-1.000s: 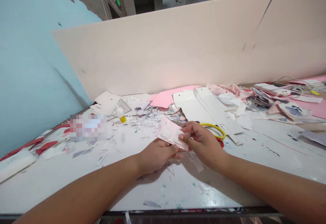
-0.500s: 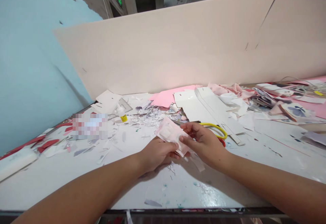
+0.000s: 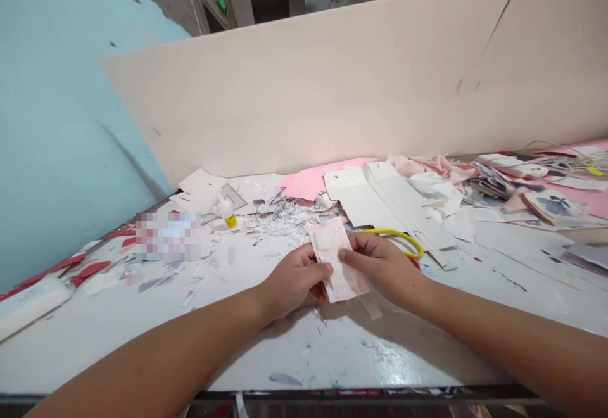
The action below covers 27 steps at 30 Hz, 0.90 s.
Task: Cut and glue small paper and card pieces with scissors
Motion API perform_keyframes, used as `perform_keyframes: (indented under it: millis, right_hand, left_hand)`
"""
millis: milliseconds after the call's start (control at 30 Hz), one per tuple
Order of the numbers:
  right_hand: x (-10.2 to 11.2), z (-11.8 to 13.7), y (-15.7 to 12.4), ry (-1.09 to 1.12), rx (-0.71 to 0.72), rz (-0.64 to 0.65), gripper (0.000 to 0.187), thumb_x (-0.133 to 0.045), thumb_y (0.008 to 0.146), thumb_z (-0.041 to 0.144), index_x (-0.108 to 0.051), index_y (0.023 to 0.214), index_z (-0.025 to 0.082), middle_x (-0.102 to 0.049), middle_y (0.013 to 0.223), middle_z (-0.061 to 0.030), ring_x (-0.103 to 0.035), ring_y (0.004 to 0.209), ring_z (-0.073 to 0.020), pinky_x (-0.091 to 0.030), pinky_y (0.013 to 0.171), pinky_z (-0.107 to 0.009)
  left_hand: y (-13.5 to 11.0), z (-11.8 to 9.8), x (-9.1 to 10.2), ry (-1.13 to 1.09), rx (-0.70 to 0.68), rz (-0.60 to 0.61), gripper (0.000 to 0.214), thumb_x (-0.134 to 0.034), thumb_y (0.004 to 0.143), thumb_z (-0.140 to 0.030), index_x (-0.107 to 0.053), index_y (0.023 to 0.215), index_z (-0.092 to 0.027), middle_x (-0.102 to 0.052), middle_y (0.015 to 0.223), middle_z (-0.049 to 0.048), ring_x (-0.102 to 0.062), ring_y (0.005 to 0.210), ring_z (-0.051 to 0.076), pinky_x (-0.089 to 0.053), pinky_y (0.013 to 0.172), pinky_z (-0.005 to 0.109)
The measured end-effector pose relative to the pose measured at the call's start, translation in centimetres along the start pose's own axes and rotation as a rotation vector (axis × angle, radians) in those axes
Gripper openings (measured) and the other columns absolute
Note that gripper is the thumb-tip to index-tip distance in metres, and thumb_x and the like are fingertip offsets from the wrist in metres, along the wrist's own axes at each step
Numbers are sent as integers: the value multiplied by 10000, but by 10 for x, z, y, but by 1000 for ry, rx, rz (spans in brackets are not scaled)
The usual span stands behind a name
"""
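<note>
Both my hands hold a small pale pink paper piece over the white worktable. My left hand pinches its lower left side, and my right hand grips its right side. It stands nearly lengthwise between them, with a whitish square patch near its top end. Just beyond my right hand lie scissors with a yellow handle and a red handle, the red one partly hidden by my hand.
Paper scraps litter the table. Behind my hands lie white die-cut card, a pink sheet and shredded paper. A small glue bottle stands left. Fabric and printed paper pile right, against a tall beige board.
The pink paper piece has turned from a slant to nearly lengthwise, and my hands now hold it at its sides. The scissors and table items stay in place.
</note>
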State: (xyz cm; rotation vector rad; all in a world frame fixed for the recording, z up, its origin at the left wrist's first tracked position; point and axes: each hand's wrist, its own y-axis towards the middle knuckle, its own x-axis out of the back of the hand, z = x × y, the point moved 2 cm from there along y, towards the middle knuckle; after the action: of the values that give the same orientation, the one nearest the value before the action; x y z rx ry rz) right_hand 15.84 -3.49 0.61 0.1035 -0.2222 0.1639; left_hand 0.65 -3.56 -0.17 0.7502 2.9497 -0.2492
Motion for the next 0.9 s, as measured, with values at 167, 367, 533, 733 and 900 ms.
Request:
perform_keyframes:
  millis: [167, 367, 533, 733, 900]
  right_hand:
    - [-2, 3, -1, 55, -3, 30, 183, -550, 737, 333, -501, 642, 184, -516, 586, 29, -480, 527, -106, -378, 498, -227]
    - [7, 9, -1, 157, 65, 57, 142, -527, 740, 324, -562, 772, 190, -573, 688, 7, -518, 601, -119, -407, 559, -239]
    - [19, 18, 1, -76, 35, -40, 176, -512, 731, 342, -567, 727, 175, -505, 605, 19, -435, 522, -99, -330, 474, -220]
    - [21, 21, 4, -236, -84, 62, 121, -488, 694, 273, -477, 605, 192, -350, 442, 69, -301, 409, -67, -217, 392, -200]
    - [22, 20, 6, -251, -111, 109, 110, -488, 638, 238, -426, 559, 193, -335, 434, 65, -275, 399, -64, -196, 380, -209]
  left_hand:
    - [2, 0, 2, -15, -57, -6, 202, -583, 718, -277, -554, 863, -140, -527, 575, -19, -488, 489, 90, -391, 524, 243]
    - [-5, -4, -5, -50, 24, 42, 202, -598, 698, -263, -567, 853, -136, -556, 624, 5, -509, 528, 92, -374, 496, 210]
    - [-9, -2, -9, 23, 29, 108, 97, -565, 694, -173, -571, 780, -130, -537, 619, -6, -479, 529, 73, -368, 515, 201]
    - [-9, -1, -11, 45, 37, 145, 104, -533, 698, -133, -578, 791, -123, -523, 596, -17, -477, 525, 70, -378, 524, 199]
    - [-8, -1, -10, 18, 59, 159, 136, -561, 689, -158, -578, 820, -128, -571, 660, 4, -487, 530, 74, -374, 520, 205]
